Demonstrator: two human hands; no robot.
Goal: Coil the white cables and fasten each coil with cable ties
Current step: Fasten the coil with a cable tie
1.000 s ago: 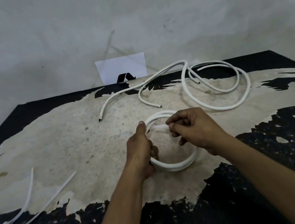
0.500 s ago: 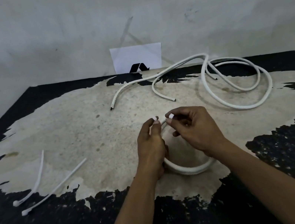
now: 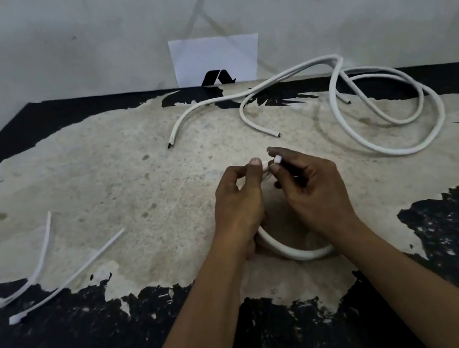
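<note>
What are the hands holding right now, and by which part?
The white cable coil. The left hand grips its left side; its fingers and the right hand pinch small white ends at the top, probably a cable tie's.

Three ties point(image 3: 42, 257), one coil point(image 3: 299, 254), perhaps two cables point(image 3: 400, 151).

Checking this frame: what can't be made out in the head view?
All in the head view:
Coil: its far arc hides behind both hands, so its turns cannot be counted.
Cable tie: only small white tips show between the left hand and right hand; whether it is threaded cannot be told.
Left grip on the coil: fingers hidden under the hand.
</note>
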